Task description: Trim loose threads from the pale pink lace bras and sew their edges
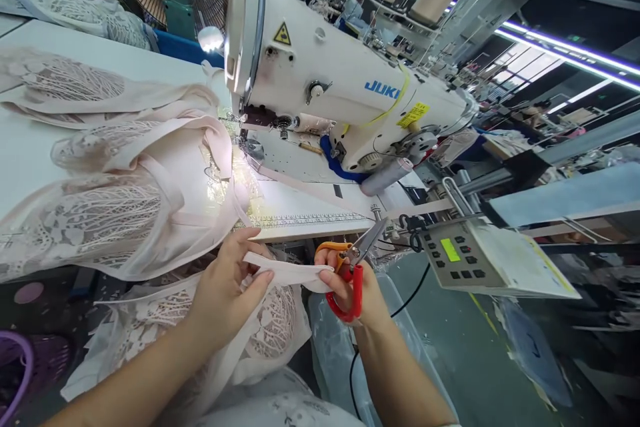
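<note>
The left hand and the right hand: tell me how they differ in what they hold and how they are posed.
The left hand holds only the pale strip; the right hand also carries scissors with orange and red handles. The left hand's index finger reaches out fairly straight, while the right hand's fingers curl by the orange handle. Both hands grip the strip.

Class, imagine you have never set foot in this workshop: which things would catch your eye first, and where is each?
The big white sewing machine with blue JUKI lettering dominates the upper middle. Below it, scissors with orange and red handles stand out in the right hand, which, with the left hand, holds a pale strip. Pale lace garments spread over the white table at left.
</note>
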`<act>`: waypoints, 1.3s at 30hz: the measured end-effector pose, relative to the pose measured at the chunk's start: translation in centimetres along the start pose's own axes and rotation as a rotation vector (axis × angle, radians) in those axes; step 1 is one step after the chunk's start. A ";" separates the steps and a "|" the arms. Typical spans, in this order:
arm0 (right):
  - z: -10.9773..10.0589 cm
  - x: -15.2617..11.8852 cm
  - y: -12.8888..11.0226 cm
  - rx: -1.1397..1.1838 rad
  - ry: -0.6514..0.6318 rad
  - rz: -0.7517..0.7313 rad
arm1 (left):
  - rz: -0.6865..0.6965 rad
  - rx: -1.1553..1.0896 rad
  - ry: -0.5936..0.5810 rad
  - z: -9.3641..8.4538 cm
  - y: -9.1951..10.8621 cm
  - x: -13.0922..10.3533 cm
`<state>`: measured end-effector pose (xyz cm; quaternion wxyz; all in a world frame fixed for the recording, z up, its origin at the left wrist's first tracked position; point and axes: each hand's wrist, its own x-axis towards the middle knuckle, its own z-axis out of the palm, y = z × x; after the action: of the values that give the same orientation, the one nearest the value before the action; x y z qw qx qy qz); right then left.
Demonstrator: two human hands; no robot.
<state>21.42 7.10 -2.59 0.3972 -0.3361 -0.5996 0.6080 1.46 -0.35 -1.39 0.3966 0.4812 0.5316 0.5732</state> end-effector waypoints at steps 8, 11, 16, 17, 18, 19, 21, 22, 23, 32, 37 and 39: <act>0.3 0.1 0.3 0.036 -0.007 -0.032 | -0.080 -0.028 -0.116 -0.8 0.2 0.5; -0.1 0.3 0.0 -0.010 -0.030 -0.035 | -0.155 -0.048 -0.185 -1.3 0.3 0.7; -1.7 2.4 -3.0 -0.366 -0.246 0.144 | -0.058 0.177 -0.139 -1.6 0.5 0.5; -2.1 3.2 -3.7 -0.523 -0.280 0.188 | -0.009 0.256 -0.109 -1.6 0.5 0.4; -2.4 4.1 -4.3 -0.713 -0.289 0.217 | 0.033 0.327 -0.084 -1.6 0.6 0.4; -2.6 5.1 -4.7 -0.921 -0.284 0.223 | 0.068 0.382 -0.069 -1.5 0.7 0.3; -3.0 7.3 -5.2 -1.265 -0.257 0.199 | 0.114 0.449 -0.050 -1.5 1.0 0.1; -3.1 8.3 -5.2 -1.370 -0.252 0.181 | 0.125 0.465 -0.039 -1.4 1.1 0.0; -3.2 9.3 -5.2 -1.430 -0.252 0.167 | 0.126 0.471 -0.024 -1.4 1.3 -0.1; -0.2 7.2 -5.7 -0.957 -0.295 -0.248 | 0.247 0.421 0.112 -0.9 -0.2 -1.1; 3.3 3.1 -5.2 -0.559 -0.529 -0.381 | 0.227 0.371 0.056 -1.1 -0.3 -1.3; 3.8 2.5 -4.9 -0.591 -0.484 -0.397 | 0.176 0.367 0.033 -1.2 0.3 -1.2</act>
<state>17.34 7.41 2.62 0.2408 -0.1614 -0.8770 0.3832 0.61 -1.84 -1.25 0.2418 0.5805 0.5896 0.5069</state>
